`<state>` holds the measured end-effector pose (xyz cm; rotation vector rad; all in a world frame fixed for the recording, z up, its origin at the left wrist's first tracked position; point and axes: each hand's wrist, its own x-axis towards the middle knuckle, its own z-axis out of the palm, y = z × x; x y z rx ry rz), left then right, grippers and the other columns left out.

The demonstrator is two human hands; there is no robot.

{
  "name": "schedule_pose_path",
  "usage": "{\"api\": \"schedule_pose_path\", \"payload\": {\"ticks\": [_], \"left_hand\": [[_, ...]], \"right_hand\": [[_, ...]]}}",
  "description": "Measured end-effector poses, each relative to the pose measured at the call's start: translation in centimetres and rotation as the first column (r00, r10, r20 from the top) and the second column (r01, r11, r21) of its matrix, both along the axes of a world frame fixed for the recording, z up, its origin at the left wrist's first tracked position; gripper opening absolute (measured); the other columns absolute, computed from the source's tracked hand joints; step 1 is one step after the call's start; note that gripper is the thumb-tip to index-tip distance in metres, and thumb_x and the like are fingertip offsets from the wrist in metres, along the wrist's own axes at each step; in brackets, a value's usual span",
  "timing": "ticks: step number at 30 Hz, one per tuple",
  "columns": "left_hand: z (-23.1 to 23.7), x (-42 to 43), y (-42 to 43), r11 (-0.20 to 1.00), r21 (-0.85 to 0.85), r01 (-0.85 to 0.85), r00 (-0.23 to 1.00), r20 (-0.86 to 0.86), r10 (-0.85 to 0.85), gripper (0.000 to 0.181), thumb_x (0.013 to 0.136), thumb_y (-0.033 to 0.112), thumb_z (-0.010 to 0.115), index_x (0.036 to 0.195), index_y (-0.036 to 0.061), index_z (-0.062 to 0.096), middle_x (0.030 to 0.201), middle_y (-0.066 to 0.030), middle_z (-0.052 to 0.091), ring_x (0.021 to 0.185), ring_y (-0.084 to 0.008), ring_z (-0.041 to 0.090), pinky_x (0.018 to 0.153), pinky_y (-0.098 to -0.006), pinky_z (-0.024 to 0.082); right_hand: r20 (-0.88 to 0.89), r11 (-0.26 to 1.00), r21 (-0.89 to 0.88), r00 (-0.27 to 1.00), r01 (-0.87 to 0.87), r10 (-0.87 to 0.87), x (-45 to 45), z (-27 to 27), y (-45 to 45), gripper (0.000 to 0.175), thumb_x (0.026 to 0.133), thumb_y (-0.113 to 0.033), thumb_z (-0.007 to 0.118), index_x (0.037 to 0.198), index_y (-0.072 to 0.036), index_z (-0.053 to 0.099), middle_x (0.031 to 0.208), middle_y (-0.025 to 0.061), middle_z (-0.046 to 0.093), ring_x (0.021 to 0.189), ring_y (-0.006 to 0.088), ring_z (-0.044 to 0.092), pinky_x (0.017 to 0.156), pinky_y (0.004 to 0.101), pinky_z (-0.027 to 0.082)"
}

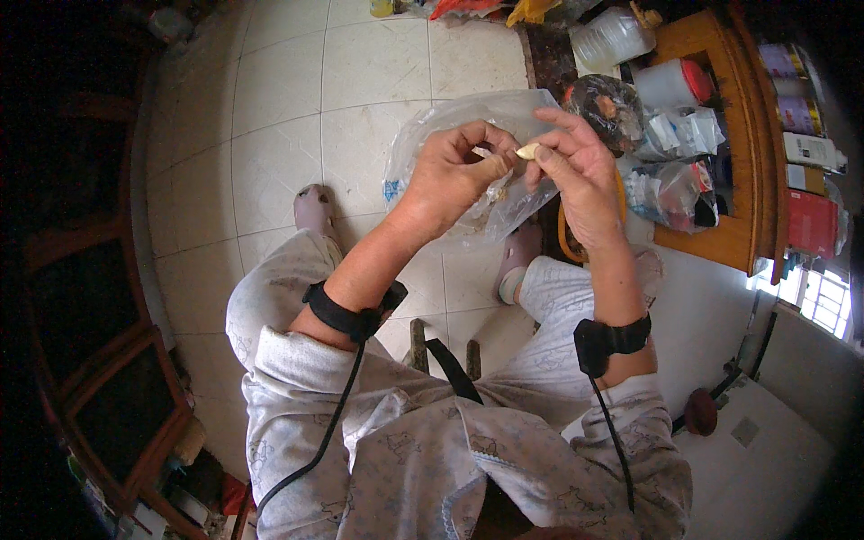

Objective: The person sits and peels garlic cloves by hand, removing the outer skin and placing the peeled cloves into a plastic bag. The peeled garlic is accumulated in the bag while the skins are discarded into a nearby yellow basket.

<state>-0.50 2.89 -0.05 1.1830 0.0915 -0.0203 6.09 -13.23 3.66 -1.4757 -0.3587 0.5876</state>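
Note:
Between the thumb and fingers of my right hand [579, 172] is a pale garlic clove [528, 151], its tip towards my left hand. My left hand [452, 169] is beside it, thumb and fingertips pinched together near the clove's tip; whitish papery skin [501, 177] shows beneath its thumb. Whether these left fingers grip a bit of skin, I cannot tell. Both hands are above a clear plastic bag [432, 128] that lies spread below, with small pale pieces in it, partly hidden by the hands.
To the right stands a wooden cabinet [736, 155] with a plastic bottle [613, 39], a red-lidded jar [668, 84] and several plastic bags beside it. Tiled floor [277, 121] lies ahead and left. My feet flank the bag, and dark wood-framed panels [125, 412] stand at far left.

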Motion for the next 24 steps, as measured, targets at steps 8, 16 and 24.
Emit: {"api": "schedule_pose_path", "payload": {"ticks": [8, 16, 24], "left_hand": [[-0.2, 0.0, -0.3, 0.991, 0.126, -0.046, 0.999, 0.022, 0.044, 0.003, 0.084, 0.004, 0.061, 0.087, 0.0020, 0.061, 0.081, 0.0019, 0.059, 0.072, -0.0043, 0.052, 0.063, -0.0198, 0.042], [0.4, 0.0, -0.2, 0.997, -0.050, -0.054, 0.997, -0.054, 0.051, 0.005, 0.078, 0.002, 0.065, 0.080, 0.0014, 0.060, 0.076, 0.0004, 0.060, 0.072, -0.0057, 0.053, 0.066, -0.0216, 0.044], [0.2, -0.2, -0.6, 0.988, -0.140, -0.060, 0.990, -0.137, 0.041, 0.002, 0.080, 0.008, 0.062, 0.082, 0.0062, 0.061, 0.078, 0.0007, 0.060, 0.071, -0.0073, 0.052, 0.066, -0.0228, 0.042]], "right_hand": [[0.086, 0.996, -0.083, 0.996, -0.020, 0.027, -0.2, 0.1, 0.0, 0.038, 0.087, 0.000, 0.056, 0.123, 0.004, 0.046, 0.083, 0.0059, 0.061, 0.068, 0.0102, 0.056, 0.065, 0.0233, 0.047], [0.024, 0.998, -0.040, 0.999, -0.046, 0.047, -0.2, 0.4, 0.0, 0.035, 0.087, -0.001, 0.056, 0.121, 0.003, 0.049, 0.085, 0.0057, 0.062, 0.069, 0.0103, 0.057, 0.065, 0.0225, 0.046], [0.052, 0.998, 0.015, 0.997, 0.059, -0.060, -0.7, -1.1, 0.5, 0.024, 0.089, -0.004, 0.057, 0.112, 0.002, 0.056, 0.086, 0.0054, 0.064, 0.072, 0.0101, 0.060, 0.066, 0.0233, 0.049]]}}
